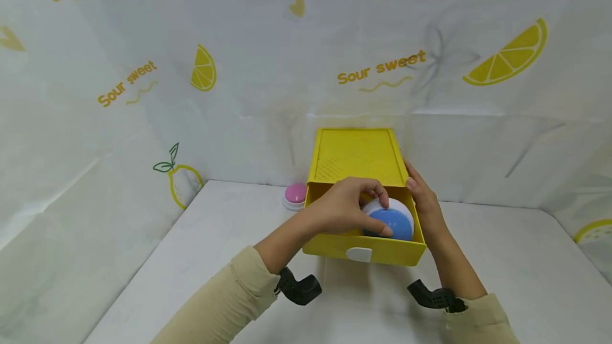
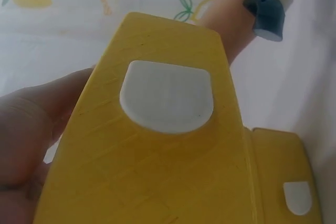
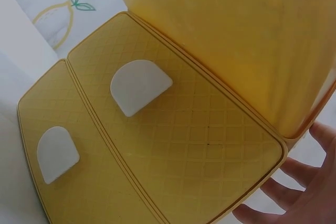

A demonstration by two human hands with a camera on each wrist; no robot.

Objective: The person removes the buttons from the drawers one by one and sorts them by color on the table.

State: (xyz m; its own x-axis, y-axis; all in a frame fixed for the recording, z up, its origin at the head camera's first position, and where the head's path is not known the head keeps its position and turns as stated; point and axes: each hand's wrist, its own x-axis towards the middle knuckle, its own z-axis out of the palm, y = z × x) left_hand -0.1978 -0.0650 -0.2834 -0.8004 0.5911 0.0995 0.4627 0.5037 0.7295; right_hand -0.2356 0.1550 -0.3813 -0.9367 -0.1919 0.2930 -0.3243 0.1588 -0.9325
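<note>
A yellow drawer box (image 1: pixel 356 155) stands against the back wall with its top drawer (image 1: pixel 387 251) pulled out. Inside that drawer, my left hand (image 1: pixel 346 206) pinches a round blue-and-white push button (image 1: pixel 399 223), thumb on the blue top and fingers at the white rim. The button lies tilted, partly covered by the hand. In the left wrist view, the drawer front with its white handle (image 2: pixel 167 97) hides most of this hand. My right hand (image 1: pixel 427 208) rests against the box's right side; its extended fingers (image 3: pixel 302 174) touch the side edge in the right wrist view.
A pink-and-white push button (image 1: pixel 295 195) sits on the white table (image 1: pixel 229 238), just left of the box. Lower drawer fronts with white handles (image 3: pixel 140 86) show beneath the pulled-out drawer. A lemon-print sheet (image 1: pixel 268 78) covers the walls behind and beside the table.
</note>
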